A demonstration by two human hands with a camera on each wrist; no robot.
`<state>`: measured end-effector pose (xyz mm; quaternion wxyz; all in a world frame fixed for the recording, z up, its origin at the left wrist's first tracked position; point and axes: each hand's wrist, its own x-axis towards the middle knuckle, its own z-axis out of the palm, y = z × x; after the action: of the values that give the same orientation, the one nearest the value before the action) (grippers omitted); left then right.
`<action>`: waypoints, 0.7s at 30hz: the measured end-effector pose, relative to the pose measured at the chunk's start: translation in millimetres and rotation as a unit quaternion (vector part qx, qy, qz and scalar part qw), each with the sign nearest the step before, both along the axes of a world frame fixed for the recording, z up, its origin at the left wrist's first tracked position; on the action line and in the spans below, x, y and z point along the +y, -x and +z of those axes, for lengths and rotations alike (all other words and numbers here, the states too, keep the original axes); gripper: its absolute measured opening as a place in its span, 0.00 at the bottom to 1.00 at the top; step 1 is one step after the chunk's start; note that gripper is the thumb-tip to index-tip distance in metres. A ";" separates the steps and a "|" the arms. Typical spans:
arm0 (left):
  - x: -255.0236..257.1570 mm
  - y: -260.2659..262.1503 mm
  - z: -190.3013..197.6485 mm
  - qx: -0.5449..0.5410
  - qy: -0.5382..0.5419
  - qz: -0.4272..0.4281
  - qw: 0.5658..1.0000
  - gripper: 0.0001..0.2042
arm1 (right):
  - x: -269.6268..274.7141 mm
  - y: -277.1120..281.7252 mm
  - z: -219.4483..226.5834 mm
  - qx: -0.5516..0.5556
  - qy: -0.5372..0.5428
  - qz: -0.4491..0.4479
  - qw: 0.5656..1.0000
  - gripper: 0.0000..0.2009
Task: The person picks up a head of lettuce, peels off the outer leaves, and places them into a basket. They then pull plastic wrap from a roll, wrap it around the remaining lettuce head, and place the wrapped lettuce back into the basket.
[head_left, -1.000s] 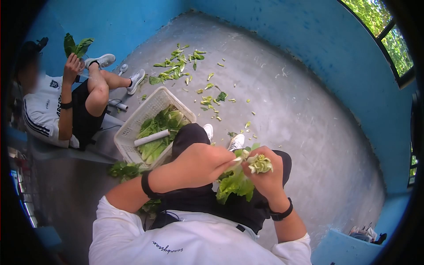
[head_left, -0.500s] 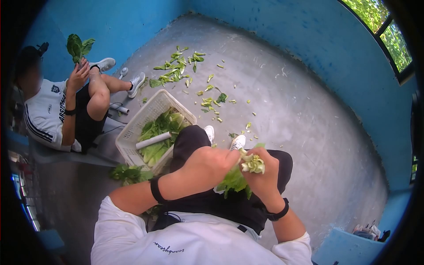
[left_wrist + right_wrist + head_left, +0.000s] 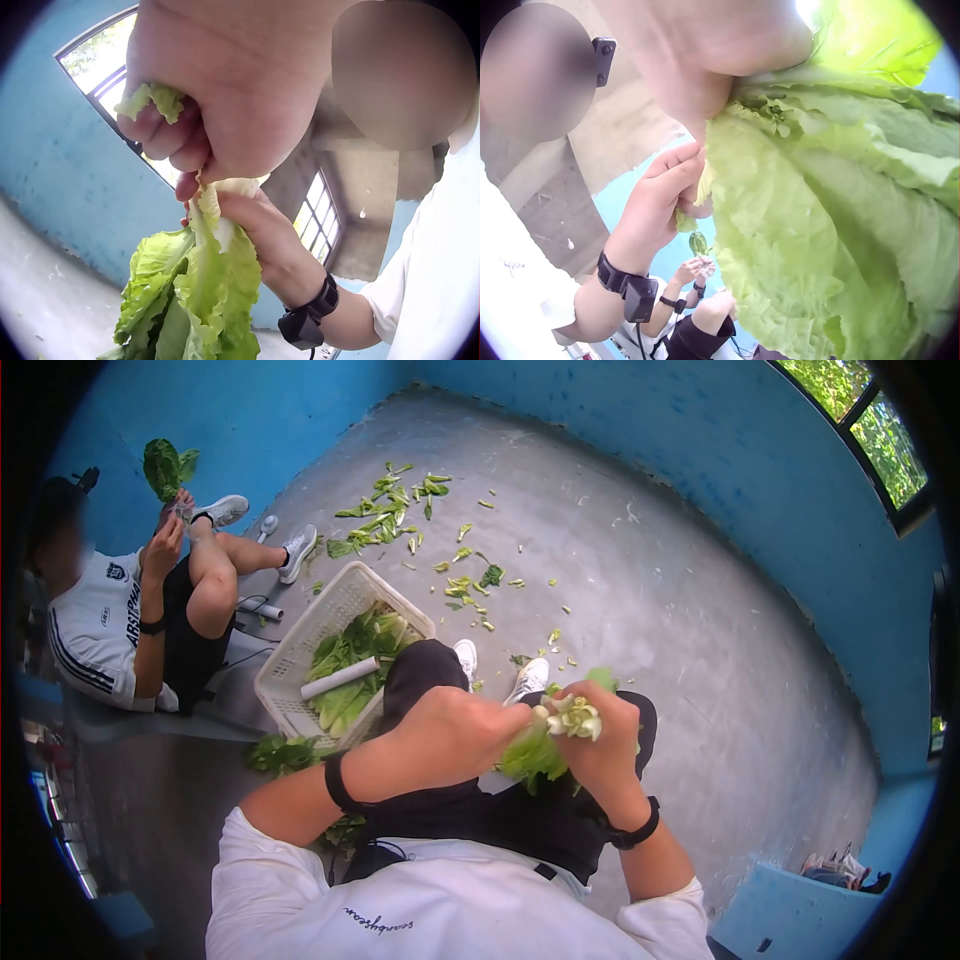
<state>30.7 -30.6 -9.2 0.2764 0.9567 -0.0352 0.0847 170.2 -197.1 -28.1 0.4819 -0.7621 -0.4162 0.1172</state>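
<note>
My right hand [image 3: 603, 750] grips a bunch of leafy lettuce [image 3: 533, 753] by its base, with the pale cut stems [image 3: 573, 717] showing above the fist. The leaves hang below that hand, broad and light green in the right wrist view [image 3: 780, 217]. Close beside the stems is my left hand [image 3: 455, 735], its fingers curled. In the left wrist view, a small green leaf piece [image 3: 154, 101] pokes out of the left fist [image 3: 225, 90], and its fingertips pinch the edge of a leaf [image 3: 206, 214] on the bunch.
A white plastic basket [image 3: 285, 660] with leafy greens and a white tube [image 3: 340, 677] stands at the left. More greens [image 3: 280, 753] lie beside it. Leaf scraps [image 3: 385, 510] are scattered over the floor. Another person [image 3: 110, 610] sits at the left holding greens.
My left hand has drawn slightly left from the stems, after coming up against them half a second ago. My right hand keeps its grip. The other person's greens have shifted slightly.
</note>
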 end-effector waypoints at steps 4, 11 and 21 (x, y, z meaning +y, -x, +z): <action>6.6 5.1 -0.5 -0.028 0.090 0.060 0.994 0.02 | -6.8 -19.5 -5.3 0.048 -0.005 -0.049 0.998 0.11; 5.0 -5.2 -16.2 -0.051 0.301 0.029 0.952 0.07 | -11.8 -21.8 -1.0 0.266 -0.062 0.007 0.962 0.10; -33.0 -6.7 -24.2 -0.054 0.304 0.049 0.950 0.10 | -10.6 -11.4 -1.5 0.330 -0.107 -0.048 0.937 0.10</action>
<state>37.4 -63.6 -33.3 0.5469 0.8221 0.0240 0.1565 181.7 -207.7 -29.7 0.6760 -0.6435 -0.2072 0.2934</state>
